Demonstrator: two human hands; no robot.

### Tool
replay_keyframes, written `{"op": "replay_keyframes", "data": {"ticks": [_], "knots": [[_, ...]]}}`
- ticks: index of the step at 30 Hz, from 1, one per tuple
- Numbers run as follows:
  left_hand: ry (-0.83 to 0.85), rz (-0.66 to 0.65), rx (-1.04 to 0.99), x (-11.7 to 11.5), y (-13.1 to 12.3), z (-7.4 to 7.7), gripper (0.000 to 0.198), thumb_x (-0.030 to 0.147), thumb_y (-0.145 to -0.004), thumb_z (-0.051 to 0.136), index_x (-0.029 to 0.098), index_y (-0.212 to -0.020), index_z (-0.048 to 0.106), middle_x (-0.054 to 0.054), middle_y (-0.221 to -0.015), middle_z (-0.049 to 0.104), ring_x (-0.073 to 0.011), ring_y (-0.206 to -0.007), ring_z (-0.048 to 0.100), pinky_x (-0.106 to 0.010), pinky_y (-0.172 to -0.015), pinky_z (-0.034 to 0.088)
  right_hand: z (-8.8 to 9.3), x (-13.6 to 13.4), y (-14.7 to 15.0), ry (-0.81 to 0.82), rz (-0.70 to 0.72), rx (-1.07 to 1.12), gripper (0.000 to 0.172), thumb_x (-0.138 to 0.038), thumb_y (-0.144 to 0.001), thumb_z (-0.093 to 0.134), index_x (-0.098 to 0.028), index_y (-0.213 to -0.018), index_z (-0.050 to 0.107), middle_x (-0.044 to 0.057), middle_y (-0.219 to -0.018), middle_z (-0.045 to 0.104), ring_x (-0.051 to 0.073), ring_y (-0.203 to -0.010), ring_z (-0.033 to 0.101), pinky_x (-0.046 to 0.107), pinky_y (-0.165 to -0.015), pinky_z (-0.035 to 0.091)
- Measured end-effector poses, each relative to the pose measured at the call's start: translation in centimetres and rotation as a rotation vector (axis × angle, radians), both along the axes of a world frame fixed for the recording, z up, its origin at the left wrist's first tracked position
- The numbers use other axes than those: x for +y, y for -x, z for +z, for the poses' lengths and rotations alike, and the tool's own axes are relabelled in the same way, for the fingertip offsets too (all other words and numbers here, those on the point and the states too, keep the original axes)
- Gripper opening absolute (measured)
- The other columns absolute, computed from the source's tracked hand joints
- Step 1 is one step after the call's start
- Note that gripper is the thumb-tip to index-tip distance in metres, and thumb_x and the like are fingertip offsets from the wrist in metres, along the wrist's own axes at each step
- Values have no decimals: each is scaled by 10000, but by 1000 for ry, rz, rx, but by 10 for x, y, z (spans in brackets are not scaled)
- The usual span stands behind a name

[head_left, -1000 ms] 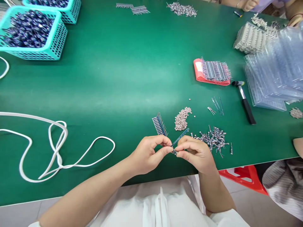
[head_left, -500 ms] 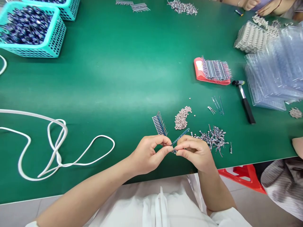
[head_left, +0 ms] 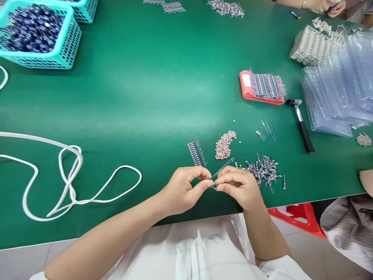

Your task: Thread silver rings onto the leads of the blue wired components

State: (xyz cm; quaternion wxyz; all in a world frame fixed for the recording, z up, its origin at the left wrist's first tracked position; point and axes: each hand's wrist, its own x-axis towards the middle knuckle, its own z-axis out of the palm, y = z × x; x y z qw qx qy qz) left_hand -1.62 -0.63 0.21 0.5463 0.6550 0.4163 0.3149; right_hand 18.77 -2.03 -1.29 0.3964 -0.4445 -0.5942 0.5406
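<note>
Between my two hands is a thin blue slotted strip (head_left: 223, 167), slanting up to the right. My left hand (head_left: 188, 189) pinches its lower end by a small part with wire leads. My right hand (head_left: 240, 186) pinches a small silvery-blue wired part (head_left: 214, 186) against that same end; the fingertips cover most of it. Just beyond my left fingers lies a filled strip (head_left: 197, 152) with a row of wired parts. A heap of small round metal pieces (head_left: 224, 145) sits past the strip. Right of my right hand is a pile of loose wired parts (head_left: 265, 170).
Farther right lie a black-handled hammer (head_left: 303, 128), a red band bundle of finished-looking strips (head_left: 246, 91) and stacked clear plastic trays (head_left: 332, 93). White cord (head_left: 70, 182) loops at left. Turquoise baskets (head_left: 62, 50) hold dark glossy parts. A co-worker's hands (head_left: 323, 6) are at the top right.
My hands stay almost still, pinching the same blue strip and small part. The co-worker's hands at the top right have shifted; the view has tilted very slightly.
</note>
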Motion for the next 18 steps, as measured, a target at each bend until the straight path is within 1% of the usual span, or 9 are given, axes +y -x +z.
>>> {"op": "replay_keyframes", "data": {"ticks": [4,7,11,14,16,18], "knots": [[34,15,-7,-1,-1,-3,146,201,-886,571,159,-758,628,-7,-677,638,-120,-623,539,-238,-603,440,-3,-1,-1,-1,3,-10,30,-233,-815,763,-252,-832,777,16,-753,685,142,-684,633,272,-580,506],[84,41,-32,0,-2,-6,117,219,-878,593,165,-786,641,-13,-698,652,-130,-641,563,-245,-613,468,-3,-2,-2,6,5,-49,35,-256,-838,741,-244,-855,770,26,-780,678,149,-709,627,279,-592,500],[224,94,-157,0,-2,-7,66,229,-853,644,170,-828,660,-27,-749,688,-145,-701,620,-254,-656,519,-1,-2,-4,4,-10,-49,65,-263,-873,701,-234,-897,754,31,-807,658,157,-763,620,286,-647,504],[334,85,-265,0,-3,-6,78,217,-815,695,165,-866,666,-34,-804,704,-149,-751,652,-269,-710,544,-1,-1,-6,4,-31,-10,75,-268,-890,679,-235,-914,742,32,-825,645,164,-790,616,297,-679,501],[368,74,-299,1,-2,-7,113,199,-797,714,165,-895,668,-34,-828,708,-148,-766,664,-273,-729,551,-2,-1,-6,0,-37,12,69,-263,-888,678,-239,-915,737,29,-830,637,163,-789,612,299,-682,497],[363,71,-290,2,-2,-7,124,194,-803,709,169,-918,674,-33,-837,715,-147,-768,670,-274,-734,552,-2,-1,-6,-12,-41,20,62,-260,-883,679,-240,-906,733,25,-822,629,163,-778,611,298,-672,498]]}}
